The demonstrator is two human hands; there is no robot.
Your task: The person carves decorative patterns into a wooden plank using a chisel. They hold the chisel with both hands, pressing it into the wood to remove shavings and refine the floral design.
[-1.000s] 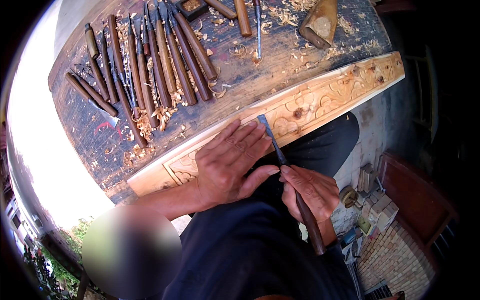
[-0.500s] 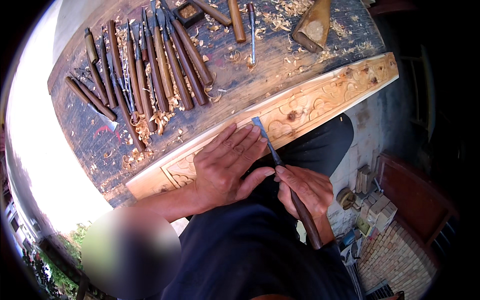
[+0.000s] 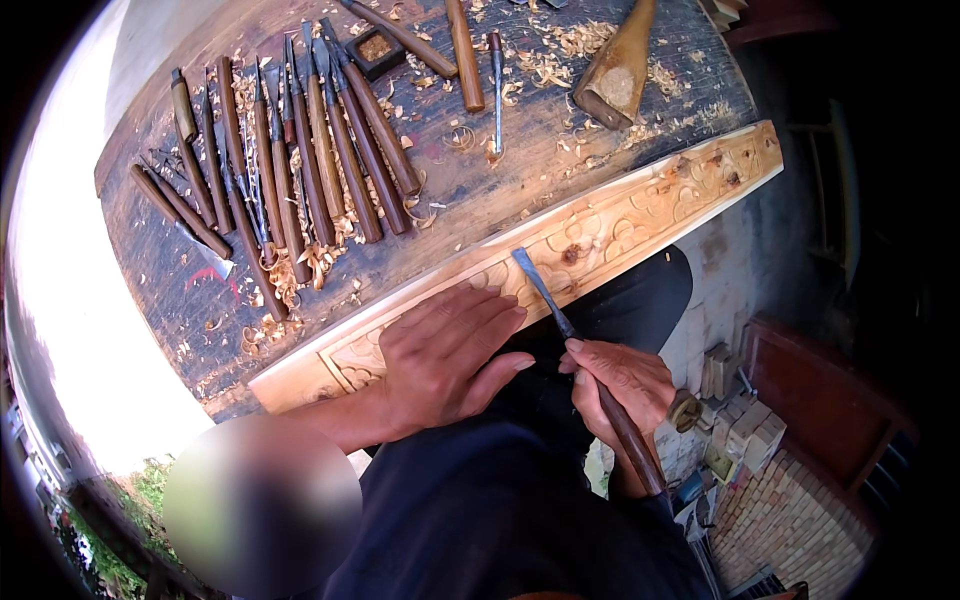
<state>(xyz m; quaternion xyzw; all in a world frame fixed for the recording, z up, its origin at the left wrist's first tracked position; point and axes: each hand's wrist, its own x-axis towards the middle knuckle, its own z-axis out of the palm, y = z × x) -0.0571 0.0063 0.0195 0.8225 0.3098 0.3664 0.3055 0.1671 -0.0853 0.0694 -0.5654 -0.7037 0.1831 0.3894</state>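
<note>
Holding a chisel [image 3: 560, 318] by its dark wooden handle in the closed right hand [image 3: 630, 390], with the blade over the carved face of a pale board [image 3: 610, 235]; hard to tell contact from a slight gap at the tip. Laying the left hand [image 3: 445, 345] palm down across the same board, fingers extended, thumb spread beyond the near edge, some carving hidden beneath; well apart from the right hand. Set slantwise, along the near side of the workbench [image 3: 480, 205] and above a dark trouser leg [image 3: 650, 295]. Farther out, a row of wooden-handled tools [image 3: 308, 180] among shavings [image 3: 565, 40], plus a small dark square box [image 3: 385, 67] with brown crumbs inside, too small to identify. Cut off by the top edge, a wooden mallet [image 3: 615, 85]. Blurred at lower left, a round patch [image 3: 262, 505].
</note>
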